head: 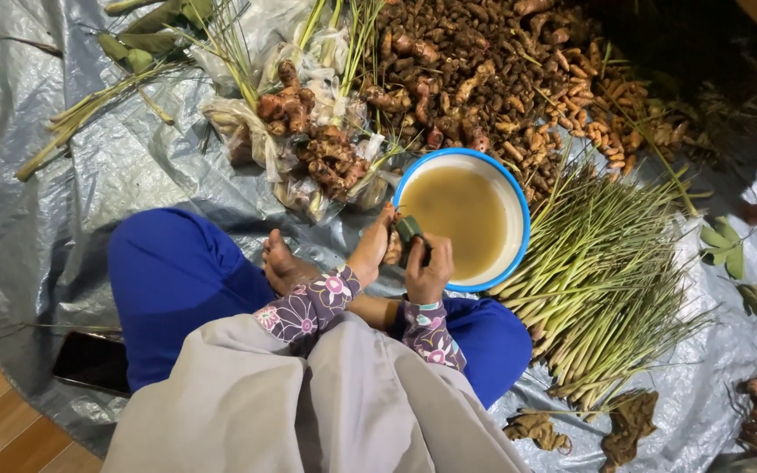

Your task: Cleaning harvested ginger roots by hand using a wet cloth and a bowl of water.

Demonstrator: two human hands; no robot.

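While hunched over white, blue-rimmed enamel basin (519,229) of murky brown water | left hand (372,248) and right hand (428,267) both closed on small dark-green scrubbing pad (408,229) at basin's near rim | risk: could have tipped (slipping grip), wetting grey plastic tarp (37,158)
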